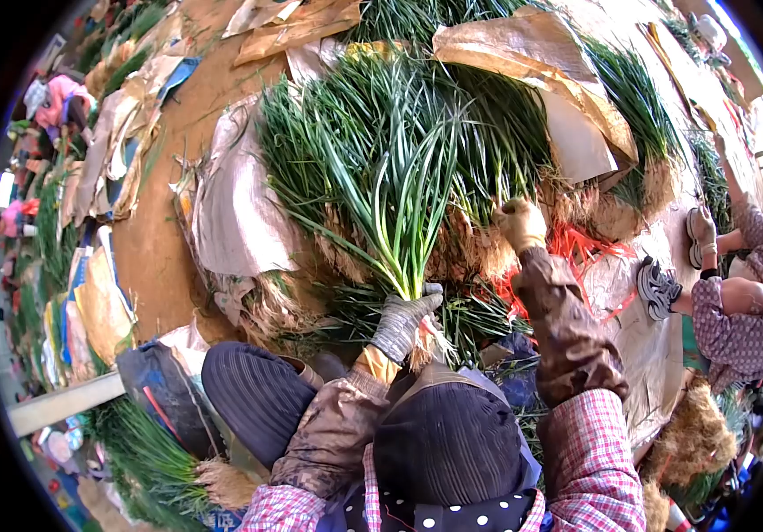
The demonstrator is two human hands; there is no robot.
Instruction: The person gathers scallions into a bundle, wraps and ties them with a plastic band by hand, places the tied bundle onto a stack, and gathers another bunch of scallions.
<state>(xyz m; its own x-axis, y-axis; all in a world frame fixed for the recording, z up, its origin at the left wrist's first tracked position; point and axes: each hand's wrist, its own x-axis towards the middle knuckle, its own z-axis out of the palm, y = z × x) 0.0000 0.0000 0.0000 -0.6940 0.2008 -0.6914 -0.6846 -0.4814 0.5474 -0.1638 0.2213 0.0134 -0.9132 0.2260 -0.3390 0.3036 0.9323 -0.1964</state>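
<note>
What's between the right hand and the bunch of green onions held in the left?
In the head view, the brown roots of other bunches lie between the right hand and the held bunch.

Produce-sorting area; market or packing shed, can't tell which. Rooted green onions [337, 133] heaped on a brown floor [155, 275], sacks [244, 199] around, red plastic strips [581, 248] near the heap's right edge, co-worker [749, 332] beyond.
</note>
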